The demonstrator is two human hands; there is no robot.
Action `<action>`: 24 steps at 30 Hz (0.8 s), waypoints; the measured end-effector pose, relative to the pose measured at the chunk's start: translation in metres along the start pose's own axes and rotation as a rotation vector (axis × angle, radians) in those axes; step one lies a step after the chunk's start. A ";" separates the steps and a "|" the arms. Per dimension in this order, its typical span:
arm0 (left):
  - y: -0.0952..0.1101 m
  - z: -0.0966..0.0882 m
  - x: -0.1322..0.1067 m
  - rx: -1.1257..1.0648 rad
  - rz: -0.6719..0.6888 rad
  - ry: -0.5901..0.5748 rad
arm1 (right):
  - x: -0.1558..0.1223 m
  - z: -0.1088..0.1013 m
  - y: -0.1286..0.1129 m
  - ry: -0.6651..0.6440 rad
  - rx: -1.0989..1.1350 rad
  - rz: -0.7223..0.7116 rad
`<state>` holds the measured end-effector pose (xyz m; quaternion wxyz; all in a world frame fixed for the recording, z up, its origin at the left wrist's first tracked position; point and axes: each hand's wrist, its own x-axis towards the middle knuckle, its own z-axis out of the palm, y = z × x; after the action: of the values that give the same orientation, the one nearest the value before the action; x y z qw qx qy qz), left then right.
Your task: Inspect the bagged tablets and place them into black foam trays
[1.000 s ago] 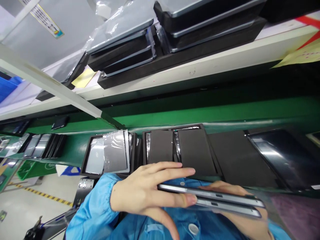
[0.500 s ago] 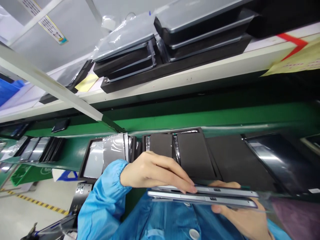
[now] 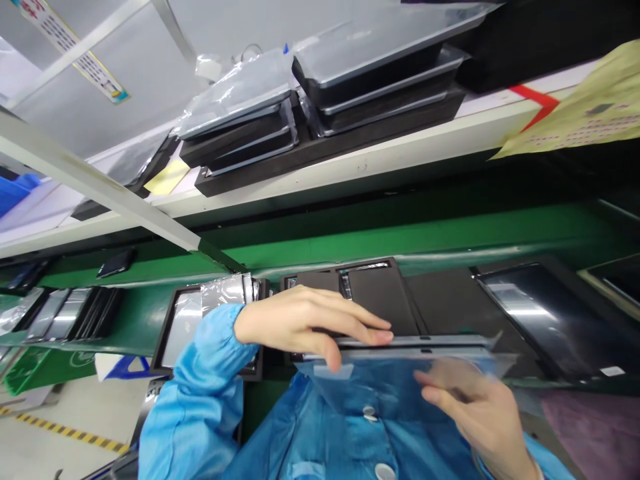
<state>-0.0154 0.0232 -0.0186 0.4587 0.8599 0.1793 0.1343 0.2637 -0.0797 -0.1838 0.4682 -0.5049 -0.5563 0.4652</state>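
Observation:
Two thin silver-edged tablets [image 3: 425, 348], seen edge-on, are held together in front of my chest. My left hand [image 3: 310, 317] lies over their left end, fingers along the top edge and thumb on the near side. Clear plastic film [image 3: 365, 390] hangs from the near side, with the blue coat visible through it. My right hand [image 3: 485, 410] is below the right end of the tablets, its thumb and fingers closed at the film. The fingers behind the film are partly blurred.
Foam trays [image 3: 370, 293] with panels stand on the green bench behind my hands. A dark-screened panel [image 3: 535, 300] lies at the right. Film-wrapped panels [image 3: 240, 90] are stacked on the white shelf [image 3: 310, 170] above. A green crate [image 3: 35, 373] sits at the lower left.
The tablets have risen a little, and the film now hangs down in front of my coat. My right hand has moved off the tablets' right end, leftward and down to the film.

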 end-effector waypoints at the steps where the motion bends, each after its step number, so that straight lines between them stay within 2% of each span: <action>1: -0.007 0.001 -0.001 -0.106 -0.011 0.017 | 0.002 0.001 -0.002 -0.015 0.013 -0.006; 2: -0.016 0.005 -0.002 -0.220 -0.036 0.054 | 0.005 0.003 -0.005 -0.012 0.055 0.017; 4: -0.033 0.021 -0.004 -0.481 -0.142 0.215 | 0.011 0.008 -0.010 0.053 0.206 0.121; 8: -0.063 0.077 -0.006 -1.041 -0.350 0.733 | 0.027 0.017 -0.017 0.247 0.484 0.315; 11: -0.073 0.116 0.001 -1.191 -0.415 1.069 | 0.039 0.017 -0.012 0.264 0.569 0.455; 13: -0.074 0.132 0.008 -1.206 -0.430 1.214 | 0.044 0.016 -0.005 0.250 0.589 0.497; 15: -0.073 0.141 0.012 -1.224 -0.406 1.263 | 0.046 0.014 0.000 0.235 0.594 0.541; 18: -0.071 0.152 0.010 -1.215 -0.402 1.254 | 0.045 0.012 0.002 0.236 0.620 0.678; 21: -0.069 0.166 0.002 -1.056 -0.562 1.301 | 0.043 0.009 -0.001 0.266 0.685 0.788; 24: -0.065 0.177 -0.006 -0.854 -0.710 1.312 | 0.038 0.006 -0.001 0.297 0.735 0.794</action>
<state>0.0373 -0.0775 -0.1694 0.5616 0.2550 0.6006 0.5088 0.2554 -0.0421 -0.1812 0.4756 -0.5393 -0.0532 0.6929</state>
